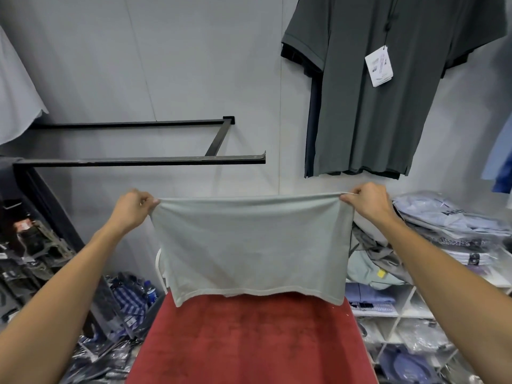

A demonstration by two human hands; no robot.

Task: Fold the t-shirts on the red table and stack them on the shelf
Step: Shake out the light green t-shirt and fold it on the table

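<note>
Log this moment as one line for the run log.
step: folding | left hand: pinches shirt corner | right hand: pinches other corner | light grey t-shirt: held up above red table

Both arms outstretched, left hand (pixel 132 207) pinching, right hand (pixel 366 201) pinching

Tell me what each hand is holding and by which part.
Both hold the pale grey-green cotton t-shirt, stretched above the red table: left hand pinches its top left corner, right hand its top right corner.

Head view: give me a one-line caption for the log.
Left hand and right hand pinch the top corners of a pale grey t-shirt, holding it above the red table.
</note>
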